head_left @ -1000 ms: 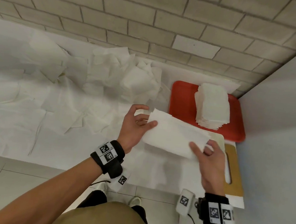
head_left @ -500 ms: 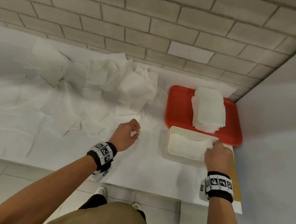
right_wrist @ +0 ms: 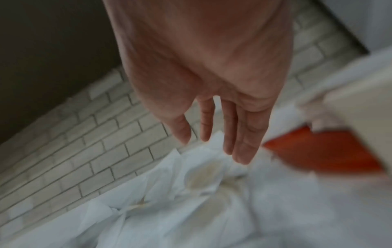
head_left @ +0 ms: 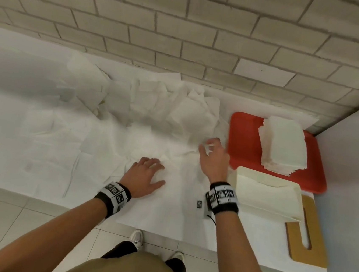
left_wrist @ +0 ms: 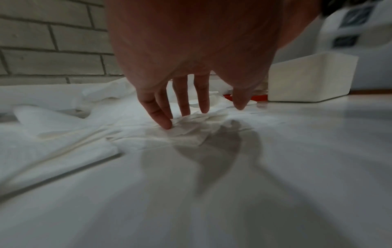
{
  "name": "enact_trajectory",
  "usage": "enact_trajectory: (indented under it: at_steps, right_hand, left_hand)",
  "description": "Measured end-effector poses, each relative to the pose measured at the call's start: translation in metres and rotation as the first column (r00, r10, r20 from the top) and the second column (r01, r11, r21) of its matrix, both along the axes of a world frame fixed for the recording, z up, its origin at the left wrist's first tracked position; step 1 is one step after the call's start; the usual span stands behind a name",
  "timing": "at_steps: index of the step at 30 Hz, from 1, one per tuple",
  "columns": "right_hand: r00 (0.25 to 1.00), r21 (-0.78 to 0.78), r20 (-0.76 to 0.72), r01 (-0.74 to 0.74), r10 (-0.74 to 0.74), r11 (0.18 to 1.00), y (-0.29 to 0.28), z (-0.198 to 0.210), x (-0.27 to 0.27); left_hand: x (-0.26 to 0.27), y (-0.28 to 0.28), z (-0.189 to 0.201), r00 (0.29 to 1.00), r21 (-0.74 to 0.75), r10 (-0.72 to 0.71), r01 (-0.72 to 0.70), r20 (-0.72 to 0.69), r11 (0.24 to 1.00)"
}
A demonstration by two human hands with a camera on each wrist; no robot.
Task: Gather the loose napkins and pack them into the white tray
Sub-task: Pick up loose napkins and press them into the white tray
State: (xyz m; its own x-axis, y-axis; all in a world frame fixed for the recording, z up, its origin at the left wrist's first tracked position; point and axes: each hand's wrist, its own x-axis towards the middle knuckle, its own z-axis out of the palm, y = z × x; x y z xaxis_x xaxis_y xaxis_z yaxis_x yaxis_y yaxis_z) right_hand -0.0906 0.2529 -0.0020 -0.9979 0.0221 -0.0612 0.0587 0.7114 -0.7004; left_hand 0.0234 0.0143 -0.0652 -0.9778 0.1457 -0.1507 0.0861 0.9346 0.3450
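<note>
Loose white napkins (head_left: 176,115) lie heaped and scattered along the brick wall and over the white table. My left hand (head_left: 155,171) lies flat with spread fingers, its fingertips (left_wrist: 165,124) touching a crumpled napkin (left_wrist: 191,129). My right hand (head_left: 209,149) hovers over the right end of the heap, just left of the red tray. In the right wrist view the right hand (right_wrist: 216,147) has straight fingers and holds nothing. The cream-white tray (head_left: 295,201) stands at the right, near my right wrist; what lies inside is hard to make out.
A red tray (head_left: 244,142) behind the white one bears a neat stack of napkins (head_left: 284,144). A wooden board (head_left: 316,238) pokes out from under the white tray at the table's right front. A brick wall (head_left: 185,25) closes the back and a plain wall the right.
Both hands held a wad of napkins over the white tray; the right hand pressed it in. Now the right hand has moved left to the heap and the left lies flat.
</note>
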Motion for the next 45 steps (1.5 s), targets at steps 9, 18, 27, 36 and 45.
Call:
enact_trajectory:
  at_steps: [9, 18, 27, 36, 45]
  right_hand:
    - [0.988, 0.066, -0.044, 0.152, -0.149, 0.986, -0.051, -0.029, -0.057]
    - [0.879, 0.119, -0.300, -0.351, 0.370, 0.929, -0.047, 0.078, -0.006]
    - [0.920, -0.373, -0.005, -0.366, 0.393, 0.853, -0.057, 0.128, 0.039]
    - [1.000, -0.577, -0.003, -0.005, 0.005, 0.817, -0.101, 0.082, 0.036]
    - [0.994, -0.597, 0.084, 0.000, 0.063, 0.802, -0.062, 0.072, 0.038]
  left_hand:
    - [-0.030, -0.119, 0.029, 0.910, 0.169, 0.365, -0.335, -0.198, 0.927]
    - [-0.102, -0.193, 0.039, 0.986, -0.347, -0.060, 0.112, 0.156, 0.931]
    - [-0.104, -0.150, 0.110, 0.996, 0.328, 0.085, -0.071, -0.029, 0.942]
    - [-0.051, -0.064, 0.123, 0.987, 0.917, 0.013, -0.157, 0.163, 0.367]
    - [-0.035, -0.018, 0.119, 0.908, 0.882, 0.042, -0.416, 0.417, 0.221]
